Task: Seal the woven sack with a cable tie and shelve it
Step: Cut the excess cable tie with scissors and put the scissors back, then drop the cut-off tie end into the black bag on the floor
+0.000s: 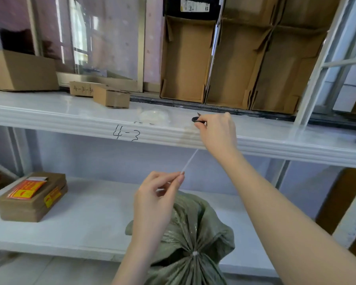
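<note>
A green woven sack (195, 233) stands at the bottom centre, in front of the lower shelf. Its neck is gathered tight by a white cable tie (195, 253). My left hand (158, 194) pinches a thin white strip (188, 161), apparently the cut-off tail of the tie, which points up and to the right. My right hand (218, 130) is raised to the edge of the upper shelf and grips small black-handled scissors (198, 119) resting on that shelf.
The white shelf (70, 118) marked "4-3" carries small cardboard boxes (111, 96), a clear plastic bag (154, 116) and tall open cartons (187, 60) at the back. The lower shelf (90, 219) holds a flat brown parcel (32, 197) with orange labels at the left.
</note>
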Available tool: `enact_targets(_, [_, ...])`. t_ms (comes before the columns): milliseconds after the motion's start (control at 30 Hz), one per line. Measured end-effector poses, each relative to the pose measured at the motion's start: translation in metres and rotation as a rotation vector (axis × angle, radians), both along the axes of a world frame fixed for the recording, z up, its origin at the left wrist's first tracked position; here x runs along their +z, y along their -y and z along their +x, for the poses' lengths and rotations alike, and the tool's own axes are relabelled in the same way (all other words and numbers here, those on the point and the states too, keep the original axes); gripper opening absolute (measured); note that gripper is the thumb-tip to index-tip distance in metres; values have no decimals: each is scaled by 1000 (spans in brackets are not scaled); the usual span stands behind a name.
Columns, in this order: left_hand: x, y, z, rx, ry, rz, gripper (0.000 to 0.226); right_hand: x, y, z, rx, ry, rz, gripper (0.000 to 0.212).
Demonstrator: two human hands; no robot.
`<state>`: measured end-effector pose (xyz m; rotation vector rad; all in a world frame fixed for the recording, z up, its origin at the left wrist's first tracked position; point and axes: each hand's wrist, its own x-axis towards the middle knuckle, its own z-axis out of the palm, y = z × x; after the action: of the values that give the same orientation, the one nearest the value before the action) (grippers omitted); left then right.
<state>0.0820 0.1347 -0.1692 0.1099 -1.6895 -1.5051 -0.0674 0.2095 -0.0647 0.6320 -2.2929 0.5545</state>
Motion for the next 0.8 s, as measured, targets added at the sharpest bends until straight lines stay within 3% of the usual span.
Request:
enact_targets(433, [84,7,-57,82,-52,-249,11,4,9,-16,-99,84,60,27])
enact_targets(800, [92,16,-68,103,-16,-234,9,0,10,-28,-165,104,141,34])
